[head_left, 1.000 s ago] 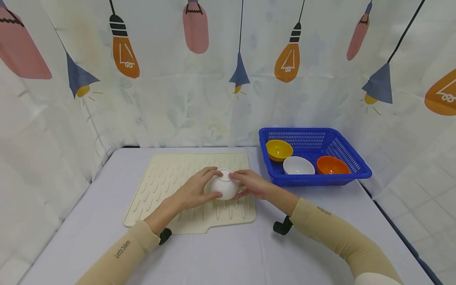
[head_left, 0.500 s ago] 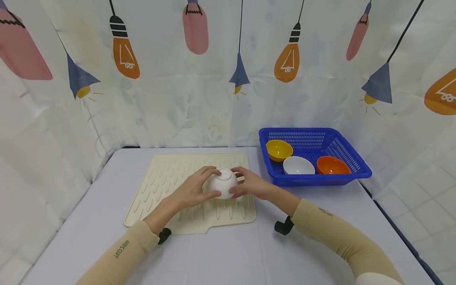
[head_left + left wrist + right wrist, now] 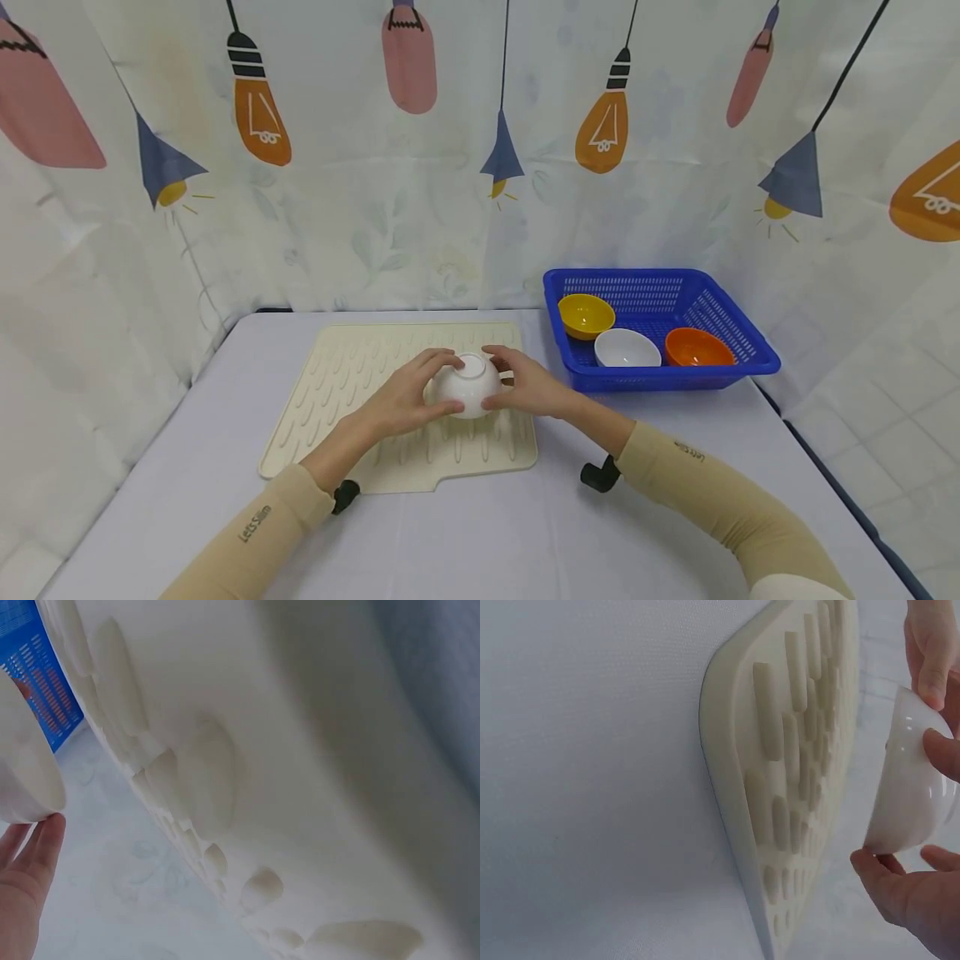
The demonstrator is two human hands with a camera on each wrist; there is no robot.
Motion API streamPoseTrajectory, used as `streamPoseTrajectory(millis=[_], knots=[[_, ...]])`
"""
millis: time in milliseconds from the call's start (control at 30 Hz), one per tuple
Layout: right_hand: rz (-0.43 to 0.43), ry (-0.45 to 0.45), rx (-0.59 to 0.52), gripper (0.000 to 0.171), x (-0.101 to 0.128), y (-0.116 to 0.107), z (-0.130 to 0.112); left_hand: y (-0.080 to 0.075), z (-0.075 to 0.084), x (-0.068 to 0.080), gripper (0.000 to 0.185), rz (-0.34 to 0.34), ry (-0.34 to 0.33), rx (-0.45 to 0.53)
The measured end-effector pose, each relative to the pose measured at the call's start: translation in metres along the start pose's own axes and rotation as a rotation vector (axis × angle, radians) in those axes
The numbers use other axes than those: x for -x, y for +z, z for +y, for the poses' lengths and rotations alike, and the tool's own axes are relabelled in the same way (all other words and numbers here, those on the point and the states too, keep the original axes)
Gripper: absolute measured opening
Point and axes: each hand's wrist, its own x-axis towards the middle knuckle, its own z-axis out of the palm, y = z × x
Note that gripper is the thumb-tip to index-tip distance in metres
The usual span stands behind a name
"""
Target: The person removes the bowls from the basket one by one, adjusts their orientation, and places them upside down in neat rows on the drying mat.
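Observation:
A white bowl (image 3: 468,392) is held upside down over the cream drying mat (image 3: 375,375) in the head view, its foot ring facing up. From the left side my left hand (image 3: 411,393) grips it, thumb low and fingers near the foot ring. My right hand (image 3: 531,388) spans the opposite side, with the thumb against the wall and the fingers partly hidden behind it. Fingertips meet the rim of the bowl (image 3: 26,761) in the left wrist view. In the right wrist view, hands hold the bowl (image 3: 911,784) from above and below.
A blue plastic basket (image 3: 678,380) stands at the back right. Inside it are a yellow bowl (image 3: 587,317), another white bowl (image 3: 627,348) and an orange bowl (image 3: 699,347). A white cloth covers the table (image 3: 465,542), and a printed curtain (image 3: 337,217) hangs behind.
The right hand's thumb has come down from near the foot ring to the bowl's lower wall, and its fingers have spread upward. The left hand keeps its grip; the bowl has barely moved.

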Motion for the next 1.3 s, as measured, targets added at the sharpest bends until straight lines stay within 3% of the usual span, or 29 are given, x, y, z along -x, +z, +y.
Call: streamPoseTrajectory(millis=[167,467,800,1300], knots=[[-0.004,-0.108,0.016,0.084,-0.001,0.0,0.003,-0.001,0.0,-0.001,0.055,0.009,-0.002,0.011],[0.001,-0.239,0.144,0.056,-0.001,0.003,0.006,-0.001,-0.005,0.0,0.055,-0.001,-0.066,0.08],[0.022,-0.244,0.177,0.057,-0.015,0.011,0.01,-0.006,-0.016,0.0,0.056,0.007,-0.082,0.077],[0.009,-0.258,0.24,0.058,-0.05,0.027,0.005,-0.028,-0.039,0.002,0.056,-0.063,-0.258,0.169]])
